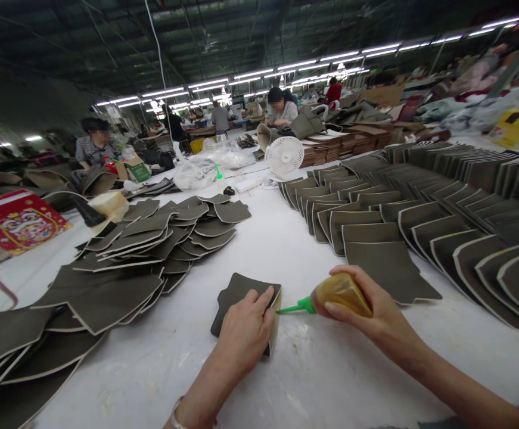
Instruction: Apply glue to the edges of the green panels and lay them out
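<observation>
My left hand [246,325] lies on a dark olive-grey leather-like piece [229,298], pressing it to the white table with fingers extended near its right edge. A pale strip shows along that edge. My right hand [366,307] is wrapped round a squeeze bottle [342,294] of amber liquid, tilted sideways. The bottle's green nozzle [291,307] points left, its tip at the pale edge beside my left fingers. Part of the piece is hidden under my left hand.
Loose heaps of similar pieces [120,286] spread over the left side. Overlapping rows of them [424,208] stand at right. Farther back are a small white fan [285,156], another green-tipped bottle [218,173], a red box [20,220] and people at work.
</observation>
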The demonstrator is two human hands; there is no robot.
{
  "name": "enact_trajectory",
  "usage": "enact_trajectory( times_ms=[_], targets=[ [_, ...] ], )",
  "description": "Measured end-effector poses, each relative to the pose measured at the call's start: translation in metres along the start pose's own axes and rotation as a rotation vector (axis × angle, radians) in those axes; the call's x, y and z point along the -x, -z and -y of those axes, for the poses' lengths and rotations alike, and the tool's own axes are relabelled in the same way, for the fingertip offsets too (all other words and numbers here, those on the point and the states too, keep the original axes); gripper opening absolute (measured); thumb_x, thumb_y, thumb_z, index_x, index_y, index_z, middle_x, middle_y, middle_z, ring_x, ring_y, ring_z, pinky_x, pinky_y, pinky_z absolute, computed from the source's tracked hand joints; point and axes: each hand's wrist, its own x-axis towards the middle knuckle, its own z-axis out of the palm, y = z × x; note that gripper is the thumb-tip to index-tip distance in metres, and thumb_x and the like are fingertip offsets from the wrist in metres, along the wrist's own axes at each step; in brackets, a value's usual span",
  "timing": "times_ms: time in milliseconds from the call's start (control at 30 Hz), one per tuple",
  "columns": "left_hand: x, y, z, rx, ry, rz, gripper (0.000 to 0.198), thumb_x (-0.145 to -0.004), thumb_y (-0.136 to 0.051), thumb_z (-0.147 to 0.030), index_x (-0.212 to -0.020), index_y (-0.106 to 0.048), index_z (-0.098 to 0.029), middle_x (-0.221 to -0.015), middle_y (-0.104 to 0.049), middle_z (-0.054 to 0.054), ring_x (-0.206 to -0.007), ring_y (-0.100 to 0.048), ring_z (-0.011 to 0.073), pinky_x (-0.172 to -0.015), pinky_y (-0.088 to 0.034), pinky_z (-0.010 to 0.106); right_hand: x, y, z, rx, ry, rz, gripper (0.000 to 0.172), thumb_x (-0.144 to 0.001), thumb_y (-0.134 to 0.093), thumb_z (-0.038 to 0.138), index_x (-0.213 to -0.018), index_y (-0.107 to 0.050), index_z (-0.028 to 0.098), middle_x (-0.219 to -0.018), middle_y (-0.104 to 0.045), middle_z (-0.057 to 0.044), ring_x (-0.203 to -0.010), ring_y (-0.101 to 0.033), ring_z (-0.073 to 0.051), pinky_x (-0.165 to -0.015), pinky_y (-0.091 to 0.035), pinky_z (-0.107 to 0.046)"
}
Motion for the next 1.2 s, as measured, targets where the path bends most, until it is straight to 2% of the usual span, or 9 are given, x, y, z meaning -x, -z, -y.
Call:
enact_trajectory(
  times_ms=[133,333,467,633,767,833,1100,1200],
  targets=[
    [0.002,-0.002,0.001,0.05,0.011,-0.014,0.047,-0.093,-0.029,-0.03,-0.139,-0.041,-0.029,-0.105,-0.059,0.004,-0.093,-0.06,0.0173,-0.082,-0.042,0.025,0.006,-0.002,0.001,-0.069,-0.014,0.145,0.048,-0.078,-0.067,0.047,-0.113,-0.043,0.025,-0.09,-0.059,0.0,-0.078,-0.06,-0.02,-0.07,-0.047,-0.03],
    [0.001,-0.005,0.003,0.071,0.016,-0.028,0.047,-0.093,-0.028,-0.029,-0.138,-0.042,-0.028,-0.104,-0.058,0.004,-0.093,-0.061,0.0176,-0.08,-0.042,0.025,0.012,-0.004,0.0,-0.06,-0.045,0.068,0.048,-0.078,-0.066,0.047,-0.113,-0.042,0.026,-0.09,-0.057,0.001,-0.078,-0.058,-0.02,-0.071,-0.047,-0.03],
    [0.002,-0.006,0.002,0.082,0.016,-0.03,0.049,-0.092,-0.029,-0.029,-0.139,-0.04,-0.027,-0.105,-0.058,0.004,-0.094,-0.061,0.0182,-0.081,-0.042,0.026,0.017,-0.005,-0.004,-0.091,-0.037,0.174,0.047,-0.079,-0.065,0.047,-0.114,-0.042,0.026,-0.094,-0.057,0.0,-0.081,-0.058,-0.019,-0.072,-0.047,-0.029],
    [0.002,-0.006,0.002,0.087,0.022,-0.021,0.049,-0.093,-0.027,-0.029,-0.14,-0.038,-0.026,-0.106,-0.058,0.004,-0.095,-0.06,0.0178,-0.08,-0.041,0.025,0.018,-0.004,-0.006,-0.068,-0.048,0.075,0.046,-0.078,-0.065,0.046,-0.112,-0.043,0.025,-0.093,-0.057,0.0,-0.081,-0.058,-0.02,-0.073,-0.046,-0.03],
    [0.002,-0.005,0.002,0.097,0.022,-0.022,0.049,-0.093,-0.026,-0.029,-0.14,-0.039,-0.026,-0.107,-0.057,0.004,-0.095,-0.06,0.0181,-0.08,-0.041,0.026,0.023,-0.004,-0.008,-0.121,-0.059,0.159,0.047,-0.079,-0.065,0.046,-0.115,-0.042,0.026,-0.094,-0.056,0.0,-0.081,-0.058,-0.019,-0.073,-0.047,-0.028],
    [0.003,-0.005,0.001,0.102,0.025,-0.017,0.049,-0.092,-0.026,-0.029,-0.14,-0.038,-0.025,-0.107,-0.057,0.005,-0.095,-0.06,0.0187,-0.08,-0.041,0.026,0.022,-0.002,-0.01,-0.109,-0.054,0.157,0.047,-0.079,-0.065,0.047,-0.114,-0.042,0.026,-0.094,-0.056,0.001,-0.082,-0.058,-0.019,-0.073,-0.046,-0.028],
    [0.002,-0.003,0.002,0.155,0.01,-0.003,0.05,-0.091,-0.026,-0.027,-0.139,-0.041,-0.025,-0.109,-0.057,0.005,-0.097,-0.059,0.0187,-0.082,-0.041,0.026,0.0,0.0,-0.019,-0.034,-0.025,-0.082,0.053,-0.077,-0.067,0.051,-0.116,-0.04,0.027,-0.095,-0.055,0.001,-0.081,-0.057,-0.019,-0.074,-0.044,-0.031],
    [0.0,-0.002,0.005,0.2,0.001,0.001,0.05,-0.09,-0.027,-0.027,-0.138,-0.042,-0.025,-0.109,-0.057,0.004,-0.099,-0.058,0.0183,-0.086,-0.041,0.025,0.003,-0.001,-0.017,-0.094,-0.024,0.018,0.051,-0.077,-0.067,0.05,-0.115,-0.04,0.027,-0.092,-0.055,0.002,-0.079,-0.057,-0.018,-0.072,-0.044,-0.03]
  ],
)
